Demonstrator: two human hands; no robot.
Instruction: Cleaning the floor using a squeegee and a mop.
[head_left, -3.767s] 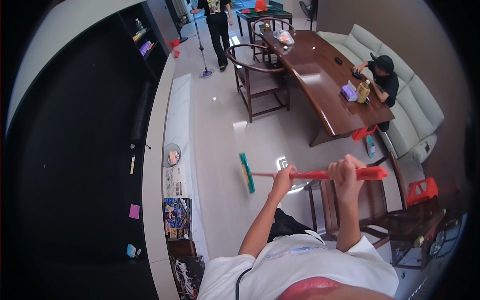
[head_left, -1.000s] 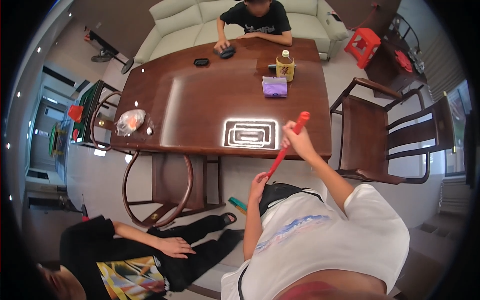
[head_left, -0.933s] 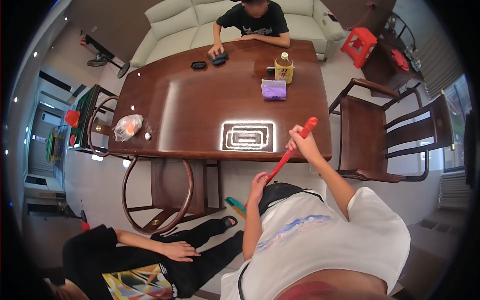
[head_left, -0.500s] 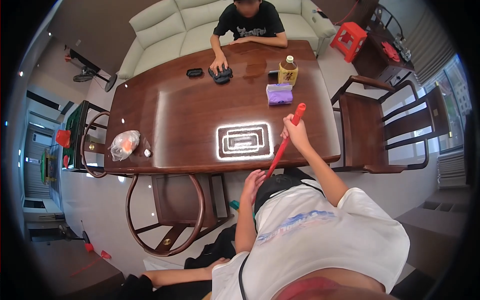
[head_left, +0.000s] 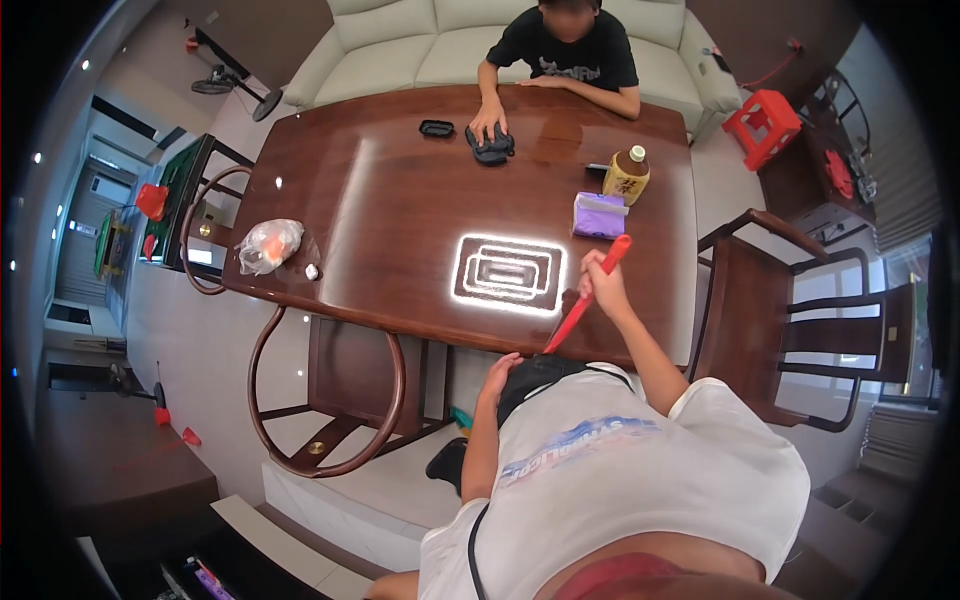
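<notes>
My right hand (head_left: 600, 282) is closed around the red handle (head_left: 575, 310), which slants up over the table's near edge. My left hand (head_left: 502, 372) is at my waist, a little left of the handle's lower visible part, its fingers stretched out and apparently off it. Part of a teal broom head (head_left: 462, 422) shows on the floor beside a dark chair. The wooden table (head_left: 390, 220) bears a purple tissue pack (head_left: 598, 216), a drink bottle (head_left: 624, 180), a bagged item (head_left: 270, 247) and a small black tray (head_left: 436, 128). Where the handle runs below the table edge is hidden.
Across the table a person in black (head_left: 560, 55) at the pale sofa (head_left: 420, 55) rests a hand on a black object (head_left: 488, 150). Wooden chairs (head_left: 355, 380) flank me, one to my right (head_left: 750, 340). A red stool (head_left: 760, 130) stands at back right; another person's arm shows low at left.
I have turned from the walkway to face the table. My left hand has loosened from the handle and moved left. The nearby person in black at lower left has mostly left view.
</notes>
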